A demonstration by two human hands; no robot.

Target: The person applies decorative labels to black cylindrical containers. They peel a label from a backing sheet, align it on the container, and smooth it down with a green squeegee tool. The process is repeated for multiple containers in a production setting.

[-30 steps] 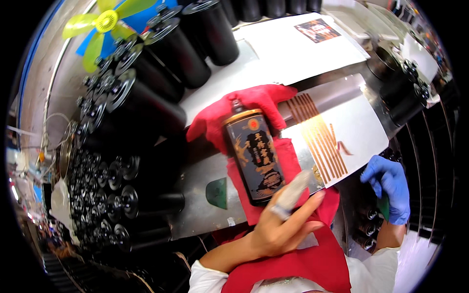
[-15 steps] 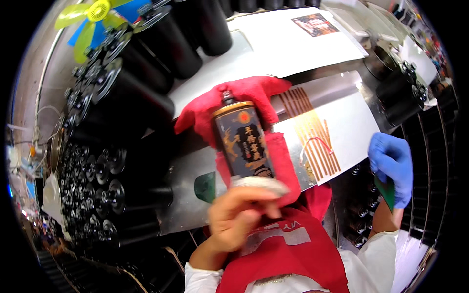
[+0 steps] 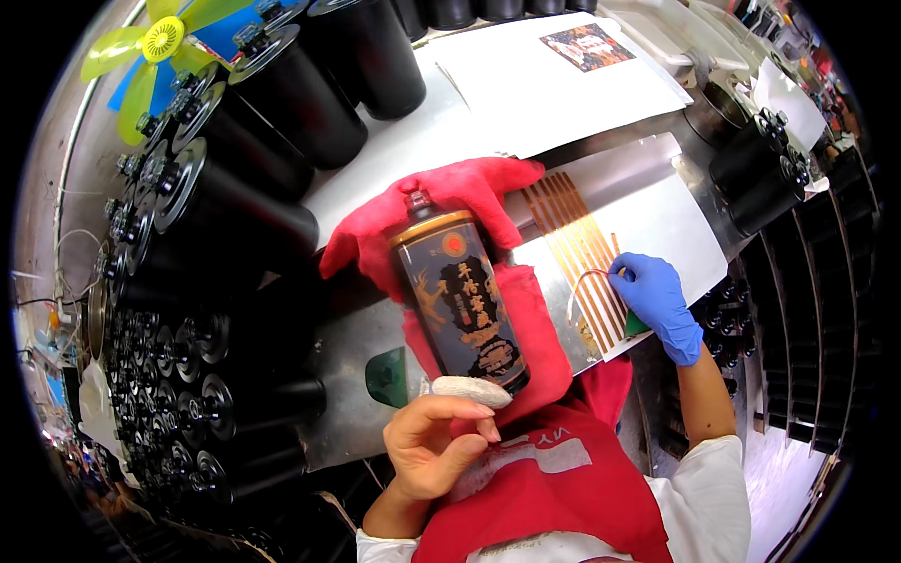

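A dark bottle (image 3: 465,300) with gold decoration, a gold shoulder band and a red emblem lies on a red cloth (image 3: 544,319), its neck pointing away. My bare left hand (image 3: 436,446) is by the bottle's base, fingers curled in. Along those fingers lies a whitish fuzzy pad (image 3: 471,389); whether worn or held I cannot tell. My right hand (image 3: 657,300), in a blue glove, pinches one end of a thin curved strip (image 3: 580,286) over a sheet of copper-gold strips (image 3: 572,249). A green piece (image 3: 635,326) shows beneath the glove.
Black cylinders with clear tops (image 3: 235,202) crowd the left side and far edge. A yellow-green fan (image 3: 161,39) stands far left. A dark green piece (image 3: 386,377) is left of the cloth. White sheets (image 3: 554,103) cover the far table; more black cylinders (image 3: 770,192) are at right.
My right hand has moved left from beyond the table's edge onto the sheet of strips and now pinches one. My left hand has shifted slightly down and left.
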